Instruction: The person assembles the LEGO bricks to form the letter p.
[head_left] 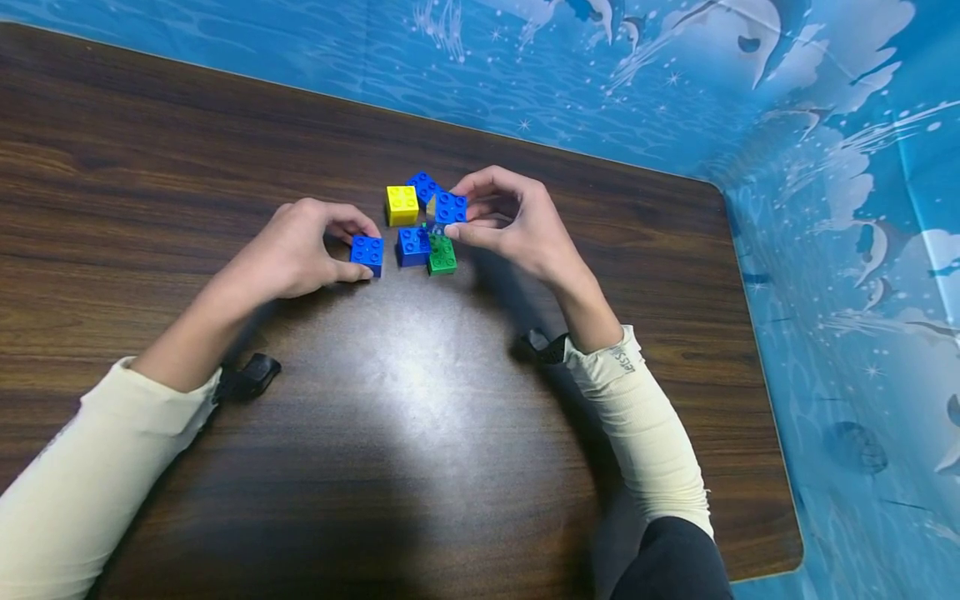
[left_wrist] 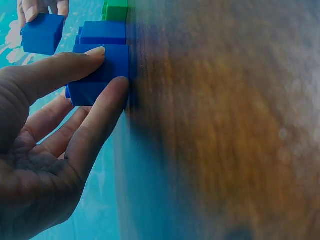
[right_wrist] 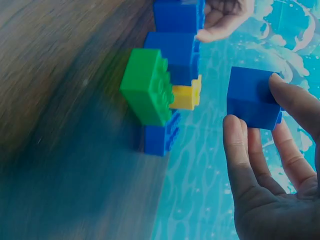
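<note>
Between thumb and fingers, my left hand [head_left: 303,250] pinches a blue building brick [head_left: 367,254] down at the tabletop; the left wrist view shows the same brick [left_wrist: 100,72] from the side. My right hand [head_left: 517,217] grips another blue brick [head_left: 452,210], lifted off the table, as the right wrist view of this brick [right_wrist: 252,97] shows. Below and around it stand a blue brick [head_left: 413,247], a green brick [head_left: 442,256] touching or very near it, and a yellow brick [head_left: 402,206]. A further blue brick [head_left: 422,187] lies behind, partly hidden by the held one.
The dark wood-grain table [head_left: 420,467] ends at a rounded corner on the right. A blue sheet [head_left: 300,42] printed with dolphins hangs behind the far edge and along the right side. Black straps [head_left: 255,377] sit at both wrists, over cream sleeves.
</note>
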